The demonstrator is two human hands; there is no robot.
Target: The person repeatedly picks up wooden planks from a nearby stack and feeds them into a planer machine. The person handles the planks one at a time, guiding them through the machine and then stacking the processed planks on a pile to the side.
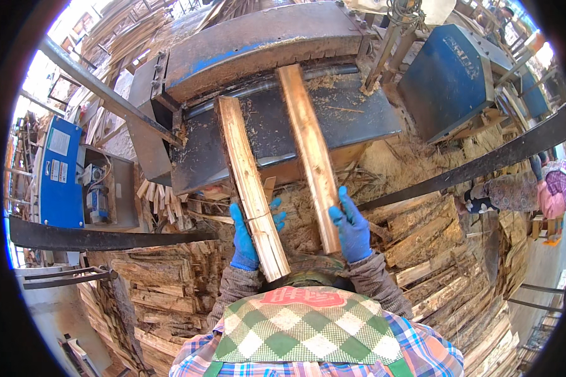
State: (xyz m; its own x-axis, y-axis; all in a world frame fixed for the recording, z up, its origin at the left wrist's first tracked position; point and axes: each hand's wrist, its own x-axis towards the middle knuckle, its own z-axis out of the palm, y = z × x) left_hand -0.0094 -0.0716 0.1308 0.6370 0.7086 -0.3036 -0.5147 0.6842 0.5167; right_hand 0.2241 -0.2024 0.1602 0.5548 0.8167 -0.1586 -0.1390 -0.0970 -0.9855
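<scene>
Two long rough-sawn wooden planks lie lengthwise before me, their far ends on the dark metal bed of a machine [264,135]. My left hand [245,239], in a blue glove, holds the left plank [248,179] from below, with thumb on one side and fingertips showing past the other. Also blue-gloved, my right hand [353,229] grips the right plank [308,138] by its right edge near the close end; part of its grasp is hidden. The right plank reaches farther, up to the roller [258,86] under the machine's hood [264,53].
Stacked slabs of wood [163,289] lie at left, with more timber [446,270] at right. Dark curved bars [484,163] flank me. A blue control box [61,173] stands left, a blue machine housing [449,81] right. Another person [528,191] is at far right.
</scene>
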